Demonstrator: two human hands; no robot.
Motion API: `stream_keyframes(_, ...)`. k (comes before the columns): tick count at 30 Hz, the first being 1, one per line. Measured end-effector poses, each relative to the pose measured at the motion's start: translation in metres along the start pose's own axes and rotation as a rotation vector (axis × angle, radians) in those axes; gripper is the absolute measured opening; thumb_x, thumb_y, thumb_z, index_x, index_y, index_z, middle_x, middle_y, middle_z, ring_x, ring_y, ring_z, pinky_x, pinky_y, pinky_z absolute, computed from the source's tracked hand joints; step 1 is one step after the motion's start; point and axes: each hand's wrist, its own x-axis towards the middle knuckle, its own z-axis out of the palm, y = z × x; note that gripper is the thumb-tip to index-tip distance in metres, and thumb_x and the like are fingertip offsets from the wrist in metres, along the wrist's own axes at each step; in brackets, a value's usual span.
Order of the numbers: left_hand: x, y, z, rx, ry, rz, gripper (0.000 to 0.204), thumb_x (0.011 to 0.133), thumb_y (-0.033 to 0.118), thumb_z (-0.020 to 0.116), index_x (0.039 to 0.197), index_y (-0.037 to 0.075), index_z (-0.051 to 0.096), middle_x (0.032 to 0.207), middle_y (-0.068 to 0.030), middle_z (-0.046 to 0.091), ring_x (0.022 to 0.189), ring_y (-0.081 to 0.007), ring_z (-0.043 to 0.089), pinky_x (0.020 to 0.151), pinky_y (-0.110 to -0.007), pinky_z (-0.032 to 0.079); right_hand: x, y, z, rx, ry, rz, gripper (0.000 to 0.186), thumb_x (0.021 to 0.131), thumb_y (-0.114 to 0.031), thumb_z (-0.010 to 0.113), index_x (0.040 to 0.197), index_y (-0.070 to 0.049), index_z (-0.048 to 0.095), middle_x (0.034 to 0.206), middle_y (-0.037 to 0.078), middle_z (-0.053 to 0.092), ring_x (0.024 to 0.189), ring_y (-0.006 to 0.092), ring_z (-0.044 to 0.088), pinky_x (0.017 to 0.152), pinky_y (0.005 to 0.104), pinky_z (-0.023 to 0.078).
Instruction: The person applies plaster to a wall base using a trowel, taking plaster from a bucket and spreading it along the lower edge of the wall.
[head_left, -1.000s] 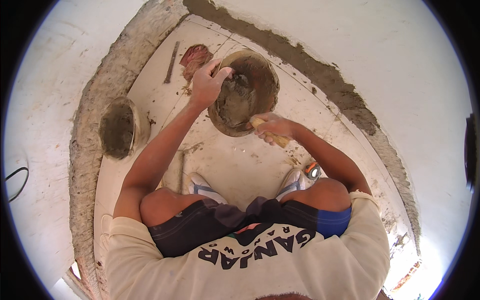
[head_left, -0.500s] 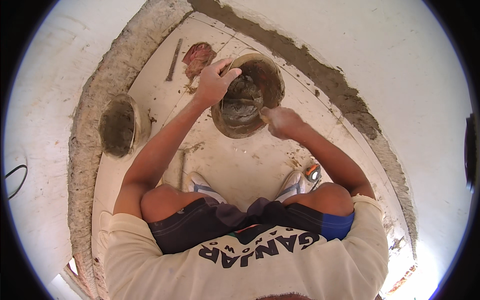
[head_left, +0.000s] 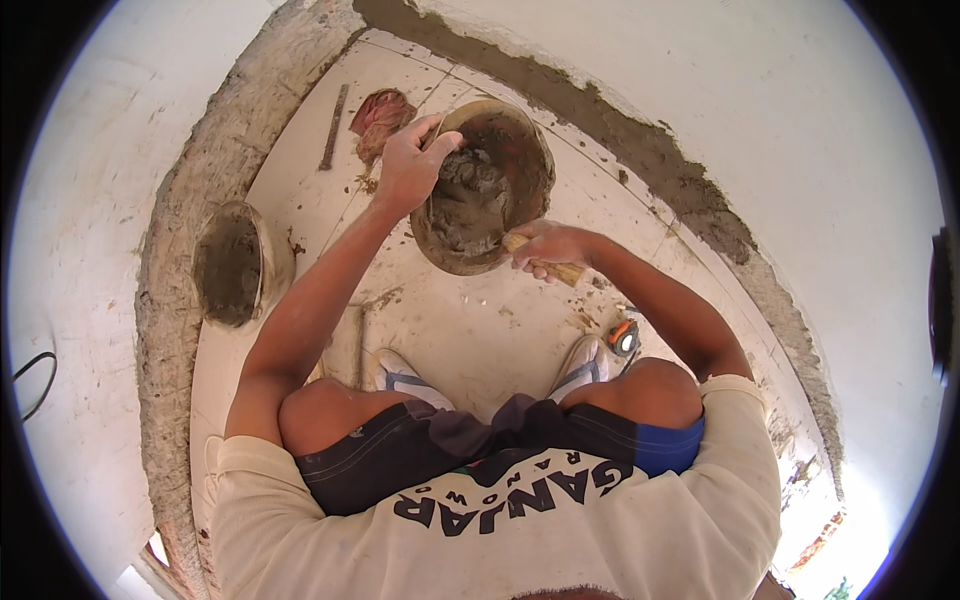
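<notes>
A round bucket (head_left: 541,180) stands in front of me, tilted, with wet grey mortar (head_left: 472,208) inside it. My left hand (head_left: 410,168) is closed on its left rim, the thumb reaching over the inside. At the near right rim, my right hand (head_left: 553,244) is wrapped round the wooden handle (head_left: 568,273) of a trowel. Its blade is hidden in the bucket, among the mortar.
A second bucket (head_left: 277,265) with mortar residue stands at the left. Beyond lie a reddish rag (head_left: 378,118) and a metal bar (head_left: 334,127). A tape measure (head_left: 623,338) sits by my right foot. Rough mortar bands (head_left: 640,137) edge the walls.
My right hand has turned and drawn slightly back, so the wooden handle shows. The mortar's surface is reshaped. The left hand keeps its hold on the bucket; the whole view shifts slightly.
</notes>
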Motion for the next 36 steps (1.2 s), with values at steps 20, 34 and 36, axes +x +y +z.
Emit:
stream_keyframes(20, 0.037, 0.03, 0.056, -0.087, -0.121, -0.094, 0.013, 0.097, 0.012, 0.061, 0.1, 0.001, 0.066, 0.086, 0.0034, 0.06, 0.075, -0.0048, 0.05, 0.066, -0.022, 0.039, -0.125, 0.121, 0.021, 0.773, 0.093, -0.594, 0.047, 0.082, -0.006, 0.053, 0.129, 0.001, 0.051, 0.071, 0.002, 0.051, 0.053, 0.0095, 0.049, 0.047, 0.0263, 0.043)
stream_keyframes(34, 0.071, 0.005, 0.053, -0.321, -0.221, -0.492, 0.027, 0.099, 0.007, 0.054, 0.122, -0.008, 0.056, 0.12, -0.013, 0.063, 0.111, -0.0221, 0.06, 0.099, -0.034, 0.046, -0.205, 0.244, 0.049, 1.501, 0.991, -0.903, 0.042, 0.087, -0.005, 0.054, 0.128, -0.004, 0.047, 0.081, 0.005, 0.054, 0.063, 0.0132, 0.055, 0.054, 0.0288, 0.05)
stream_keyframes(36, 0.078, -0.003, 0.045, -0.282, -0.217, -0.496, 0.026, 0.1, 0.008, 0.053, 0.121, -0.007, 0.057, 0.12, -0.0132, 0.062, 0.112, -0.0228, 0.06, 0.1, -0.036, 0.046, -0.207, 0.252, 0.045, 1.598, 1.142, -0.949, 0.042, 0.087, -0.005, 0.055, 0.128, -0.005, 0.045, 0.084, 0.005, 0.054, 0.065, 0.0131, 0.055, 0.055, 0.0287, 0.05)
